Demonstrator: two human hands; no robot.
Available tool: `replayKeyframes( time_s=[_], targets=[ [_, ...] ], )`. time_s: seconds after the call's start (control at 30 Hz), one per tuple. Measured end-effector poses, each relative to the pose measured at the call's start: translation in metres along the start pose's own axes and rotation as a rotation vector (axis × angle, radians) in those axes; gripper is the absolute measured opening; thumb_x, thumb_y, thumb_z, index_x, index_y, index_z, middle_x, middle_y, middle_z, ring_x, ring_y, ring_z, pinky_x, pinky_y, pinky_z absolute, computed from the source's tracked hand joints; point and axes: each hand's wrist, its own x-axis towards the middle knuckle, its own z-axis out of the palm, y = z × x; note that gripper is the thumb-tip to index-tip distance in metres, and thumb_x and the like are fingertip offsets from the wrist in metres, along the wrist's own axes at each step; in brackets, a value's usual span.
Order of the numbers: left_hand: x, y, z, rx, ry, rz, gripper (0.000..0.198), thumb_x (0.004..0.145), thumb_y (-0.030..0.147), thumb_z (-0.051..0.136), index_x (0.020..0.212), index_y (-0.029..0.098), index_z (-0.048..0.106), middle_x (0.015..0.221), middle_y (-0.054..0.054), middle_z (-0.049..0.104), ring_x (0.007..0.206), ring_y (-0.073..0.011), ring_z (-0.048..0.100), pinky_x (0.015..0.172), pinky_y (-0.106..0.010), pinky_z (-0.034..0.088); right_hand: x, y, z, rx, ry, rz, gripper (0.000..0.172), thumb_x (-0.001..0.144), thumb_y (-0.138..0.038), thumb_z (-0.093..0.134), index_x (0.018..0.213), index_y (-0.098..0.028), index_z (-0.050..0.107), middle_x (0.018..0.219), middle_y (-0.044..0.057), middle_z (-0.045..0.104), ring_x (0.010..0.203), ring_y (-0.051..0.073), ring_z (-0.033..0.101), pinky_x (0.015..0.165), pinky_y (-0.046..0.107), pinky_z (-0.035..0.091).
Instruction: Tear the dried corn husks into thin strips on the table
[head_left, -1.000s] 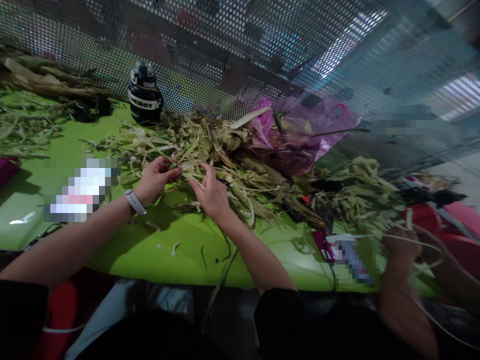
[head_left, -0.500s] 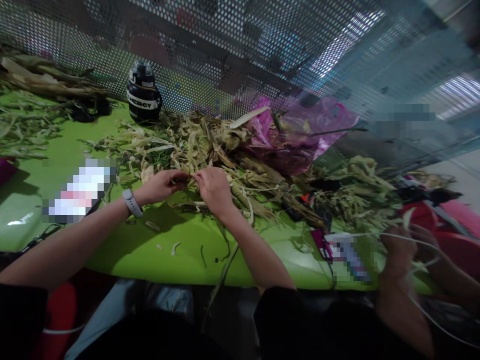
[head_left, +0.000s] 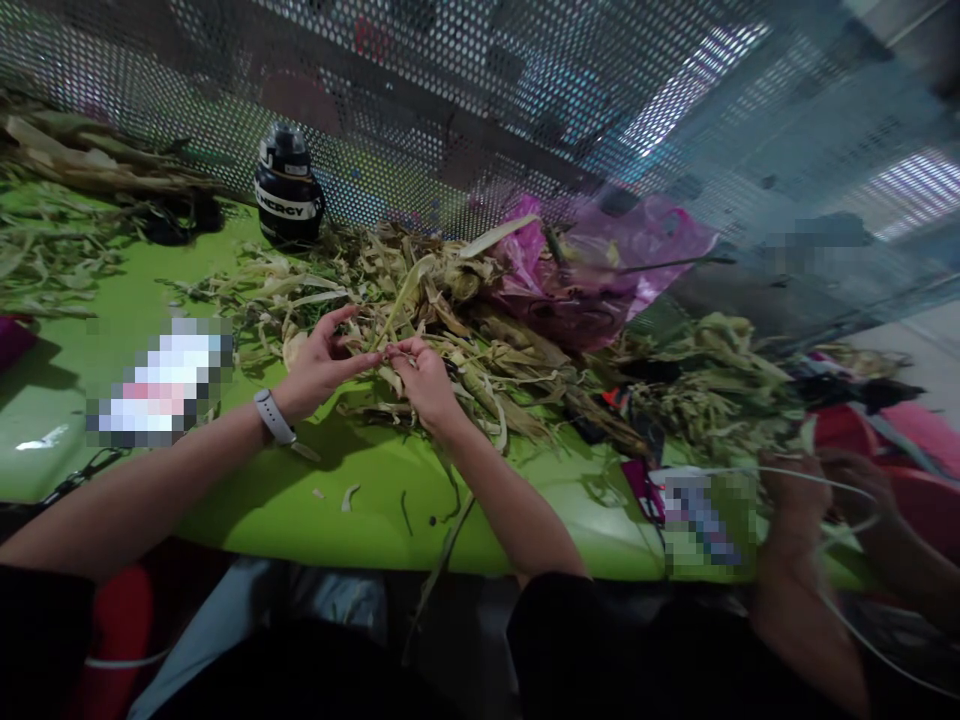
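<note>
My right hand (head_left: 425, 378) is closed in a pinch, thumb and fingertips together on a strip of dry husk (head_left: 407, 298). That pale yellow-green strip seems to rise from the fingertips toward the heap behind. To its left, my left hand (head_left: 319, 365) has its fingers apart, the index finger raised and the thumb stretched to the right hand's fingertips. Whether the thumb presses on the strip is too small to tell. Just beyond both hands lies a tangled heap of dry husks and leaf strips (head_left: 517, 365). A pale watch is on my left wrist.
A black bottle (head_left: 289, 195) and a pink plastic bag (head_left: 637, 265) stand behind the heap on the green table (head_left: 277, 510). A blurred-out phone (head_left: 161, 390) lies left. A perforated metal screen (head_left: 450, 90) backs the table. At right, another person's hands (head_left: 799, 490) handle a white strip.
My left hand's fingers have spread, with the index finger lifting away from the pinch. My right hand has turned slightly, staying in nearly the same place.
</note>
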Motion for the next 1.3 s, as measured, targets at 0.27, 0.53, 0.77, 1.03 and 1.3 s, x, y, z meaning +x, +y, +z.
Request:
replayKeyframes(
  time_s=[0.27,0.53,0.77,1.03,1.3],
  targets=[
    [-0.004,0.003,0.005,-0.09,-0.114,0.005,0.032,0.071,0.031,0.081,0.094,0.015,0.066,0.075,0.0,0.061,0.069,-0.0098,0.056,0.067,-0.024,0.049,-0.004,-0.001,0.007,0.118,0.034,0.042,0.042,0.077,-0.06,0.065,0.087,-0.022,0.049,0.06,-0.008,0.049,0.044,0.006,0.04,0.042,0.02,0.036],
    [0.007,0.004,-0.007,-0.202,-0.016,-0.142,0.027,0.067,0.027,0.081,0.086,0.015,0.067,0.089,-0.002,0.068,0.075,-0.0109,0.062,0.073,-0.024,0.052,-0.002,-0.008,0.002,0.098,-0.078,0.143,0.052,0.075,-0.053,0.071,0.11,-0.021,0.048,0.061,-0.007,0.056,0.05,0.009,0.05,0.05,0.022,0.04],
    [0.013,0.001,-0.012,-0.069,0.064,-0.022,0.027,0.07,0.029,0.08,0.09,0.016,0.065,0.073,0.002,0.061,0.065,-0.0087,0.055,0.065,-0.022,0.047,-0.005,0.001,0.0,-0.192,-0.023,-0.138,0.074,0.084,-0.044,0.065,0.144,-0.019,0.029,0.064,-0.007,0.055,0.057,0.013,0.052,0.061,0.028,0.045],
    [0.014,0.001,-0.012,-0.096,0.124,-0.067,0.022,0.072,0.028,0.075,0.088,0.018,0.062,0.072,0.002,0.056,0.062,-0.0087,0.052,0.054,-0.02,0.043,-0.014,0.002,0.005,-0.976,0.006,-0.574,0.036,0.099,-0.028,0.041,0.126,-0.016,0.061,0.099,0.012,0.069,0.098,0.024,0.062,0.089,0.038,0.047],
    [0.013,0.005,-0.012,0.022,0.093,0.002,0.017,0.08,0.027,0.068,0.093,0.018,0.064,0.066,0.004,0.047,0.056,-0.0072,0.038,0.05,-0.02,0.031,-0.016,0.005,0.008,-1.058,-0.018,-0.593,0.038,0.1,-0.026,0.037,0.119,-0.011,0.066,0.094,0.013,0.067,0.092,0.024,0.061,0.087,0.037,0.05]
  ],
)
